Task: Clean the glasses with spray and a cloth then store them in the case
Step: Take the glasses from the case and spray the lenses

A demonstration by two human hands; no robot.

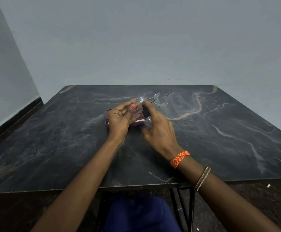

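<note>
Thin metal-framed glasses (160, 99) are held up above the dark marble table (220, 131). My left hand (121, 119) pinches their left lens edge between thumb and fingers. My right hand (160, 133) grips a small clear spray bottle (146, 113) with a black top, its nozzle close to the left lens. A purple glasses case (107, 122) lies on the table beneath both hands, mostly hidden by them. A pale strip, maybe a cloth, shows inside it (139, 121).
The table stands against a grey wall, with a second wall at the left. Its front edge is near my lap. Black metal legs show under it at the lower right.
</note>
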